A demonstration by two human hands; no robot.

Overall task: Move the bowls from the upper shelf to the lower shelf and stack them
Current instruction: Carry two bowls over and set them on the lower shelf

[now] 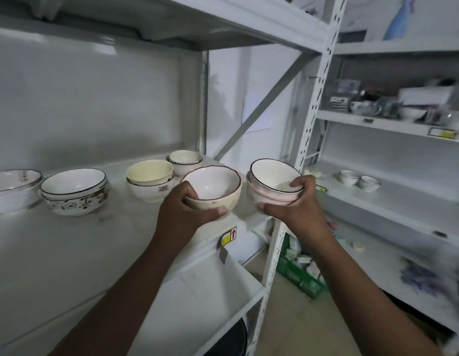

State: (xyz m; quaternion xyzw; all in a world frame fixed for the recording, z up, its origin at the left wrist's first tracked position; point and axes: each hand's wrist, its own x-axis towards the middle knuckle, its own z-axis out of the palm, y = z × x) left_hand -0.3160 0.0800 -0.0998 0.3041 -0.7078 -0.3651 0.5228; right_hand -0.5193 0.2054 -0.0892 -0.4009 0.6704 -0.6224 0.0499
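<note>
My left hand [183,210] grips a cream bowl with a brown rim [214,187], thumb over its near edge, just above the front of the white shelf [69,240]. My right hand [297,204] holds a small stack: a black-rimmed white bowl [272,176] nested in a pink-rimmed bowl [269,199], out past the shelf's right front corner. More bowls stand on the shelf: a yellow bowl stacked in a white one [149,173], a small nested pair [184,159] behind it, a floral stack [74,191], and a silver-rimmed stack [13,186] at far left.
A perforated white upright [308,129] stands just right of the held stack. A lower shelf board [197,299] juts out beneath. Another rack to the right carries two small bowls [359,179] and clutter. A green crate [300,273] sits on the floor between racks.
</note>
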